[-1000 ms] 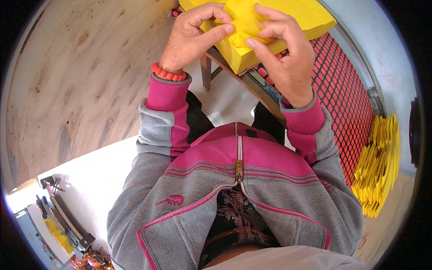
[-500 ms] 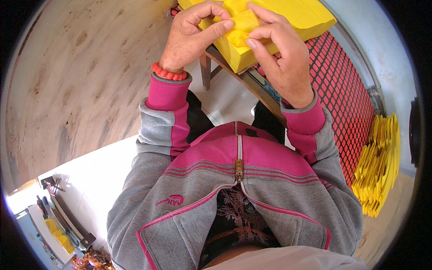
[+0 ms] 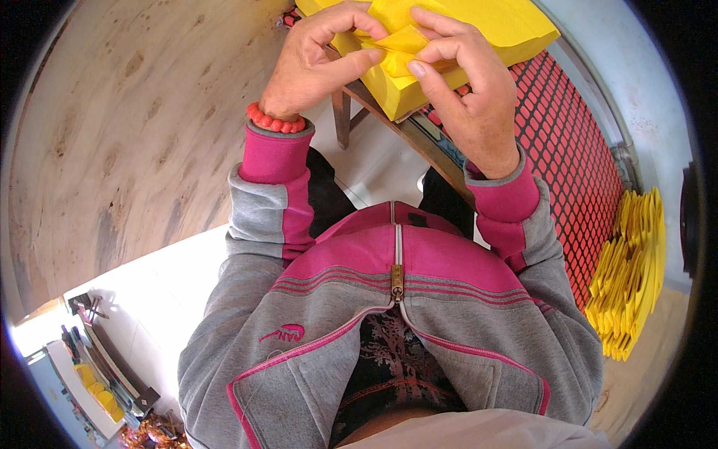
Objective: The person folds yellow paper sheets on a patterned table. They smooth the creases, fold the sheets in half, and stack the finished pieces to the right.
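Observation:
At the top of the head view, a small folded piece of yellow, paper-like material is between my hands. My right hand pinches its right side between thumb and fingers. On the left, the thumb and forefinger of my left hand are apart around its pointed left corner. The thumb tip is close against the piece, and I cannot tell whether it touches. Under both hands lies a larger yellow sheet or stack with a folded front edge.
A wooden bench supports the yellow stack. Pale plywood fills the left. Red material with a black net pattern lies at the right, beside a bundle of yellow folded sheets and a bluish wall.
My left thumb and forefinger have parted and drawn slightly left from the folded piece. Its flap now stands up in a point, while my right hand keeps its pinch.

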A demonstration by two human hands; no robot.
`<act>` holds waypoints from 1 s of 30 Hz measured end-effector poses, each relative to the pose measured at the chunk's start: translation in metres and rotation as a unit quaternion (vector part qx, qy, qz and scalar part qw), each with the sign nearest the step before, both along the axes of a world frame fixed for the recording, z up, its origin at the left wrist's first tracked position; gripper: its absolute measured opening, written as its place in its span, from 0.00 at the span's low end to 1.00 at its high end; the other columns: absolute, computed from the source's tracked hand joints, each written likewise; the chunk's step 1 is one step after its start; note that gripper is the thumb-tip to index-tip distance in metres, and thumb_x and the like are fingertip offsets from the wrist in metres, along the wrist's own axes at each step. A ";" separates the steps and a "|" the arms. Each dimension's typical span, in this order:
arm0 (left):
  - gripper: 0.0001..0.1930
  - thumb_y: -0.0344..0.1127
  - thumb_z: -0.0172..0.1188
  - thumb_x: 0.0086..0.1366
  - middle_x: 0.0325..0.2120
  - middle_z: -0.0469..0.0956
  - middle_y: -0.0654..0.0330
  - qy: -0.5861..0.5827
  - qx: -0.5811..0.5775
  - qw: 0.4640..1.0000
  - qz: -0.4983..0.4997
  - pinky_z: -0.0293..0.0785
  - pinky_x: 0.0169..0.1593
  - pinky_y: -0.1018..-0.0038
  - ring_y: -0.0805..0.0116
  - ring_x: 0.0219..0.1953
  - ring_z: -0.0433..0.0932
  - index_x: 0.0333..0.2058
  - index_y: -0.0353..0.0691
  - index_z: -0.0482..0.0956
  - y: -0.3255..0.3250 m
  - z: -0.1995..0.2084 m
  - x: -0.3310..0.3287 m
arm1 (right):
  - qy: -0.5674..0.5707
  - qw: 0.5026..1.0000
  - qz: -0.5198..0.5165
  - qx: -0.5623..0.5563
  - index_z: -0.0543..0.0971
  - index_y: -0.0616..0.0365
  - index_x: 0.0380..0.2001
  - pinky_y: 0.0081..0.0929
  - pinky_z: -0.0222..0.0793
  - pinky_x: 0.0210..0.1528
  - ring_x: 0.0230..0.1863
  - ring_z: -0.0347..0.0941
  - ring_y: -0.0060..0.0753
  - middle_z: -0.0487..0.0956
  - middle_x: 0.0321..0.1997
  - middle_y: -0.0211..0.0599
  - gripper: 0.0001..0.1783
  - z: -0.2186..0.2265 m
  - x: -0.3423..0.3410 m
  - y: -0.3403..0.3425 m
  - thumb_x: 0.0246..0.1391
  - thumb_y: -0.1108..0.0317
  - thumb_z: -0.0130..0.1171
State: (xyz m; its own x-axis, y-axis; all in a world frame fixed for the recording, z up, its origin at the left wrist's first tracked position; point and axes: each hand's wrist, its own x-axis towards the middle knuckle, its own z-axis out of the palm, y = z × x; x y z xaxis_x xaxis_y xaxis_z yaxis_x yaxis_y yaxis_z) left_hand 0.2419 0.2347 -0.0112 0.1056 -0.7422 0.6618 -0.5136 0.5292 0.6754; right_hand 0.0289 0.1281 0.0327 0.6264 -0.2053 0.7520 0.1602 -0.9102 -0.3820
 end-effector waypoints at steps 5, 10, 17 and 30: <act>0.10 0.26 0.67 0.61 0.45 0.79 0.65 0.006 0.005 1.000 0.011 0.67 0.54 0.75 0.74 0.47 0.73 0.42 0.38 0.81 0.001 0.000 -0.004 | -0.011 1.000 0.003 -0.006 0.77 0.63 0.34 0.33 0.76 0.51 0.50 0.82 0.51 0.81 0.50 0.58 0.09 0.001 0.000 0.001 0.50 0.77 0.68; 0.09 0.26 0.67 0.63 0.43 0.79 0.66 0.007 0.001 1.000 0.015 0.68 0.53 0.76 0.75 0.46 0.74 0.41 0.38 0.81 0.001 0.001 -0.006 | -0.016 1.000 0.007 0.002 0.77 0.63 0.34 0.33 0.76 0.50 0.49 0.82 0.50 0.81 0.51 0.58 0.10 -0.002 0.002 -0.001 0.50 0.77 0.68; 0.06 0.26 0.65 0.66 0.40 0.80 0.67 0.096 0.008 0.995 0.032 0.72 0.50 0.78 0.78 0.44 0.76 0.41 0.36 0.81 -0.006 -0.006 -0.012 | -0.037 0.999 -0.024 -0.007 0.76 0.62 0.36 0.35 0.76 0.50 0.48 0.80 0.50 0.78 0.56 0.62 0.15 -0.001 -0.003 0.000 0.48 0.76 0.71; 0.04 0.27 0.64 0.68 0.31 0.76 0.71 0.135 0.013 0.990 0.021 0.66 0.37 0.84 0.84 0.33 0.70 0.35 0.38 0.77 -0.007 0.001 -0.022 | 0.008 0.999 0.004 -0.036 0.78 0.64 0.34 0.35 0.75 0.53 0.52 0.80 0.55 0.77 0.58 0.65 0.07 0.001 -0.004 -0.001 0.53 0.75 0.65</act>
State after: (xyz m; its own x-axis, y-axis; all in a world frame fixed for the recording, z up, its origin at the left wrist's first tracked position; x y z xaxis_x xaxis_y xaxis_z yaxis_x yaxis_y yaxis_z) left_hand 0.2199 0.2272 -0.0107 0.3071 -0.7497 0.5862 -0.3325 0.4926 0.8042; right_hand 0.0251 0.1269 0.0333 0.6396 -0.1462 0.7547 0.1630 -0.9337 -0.3190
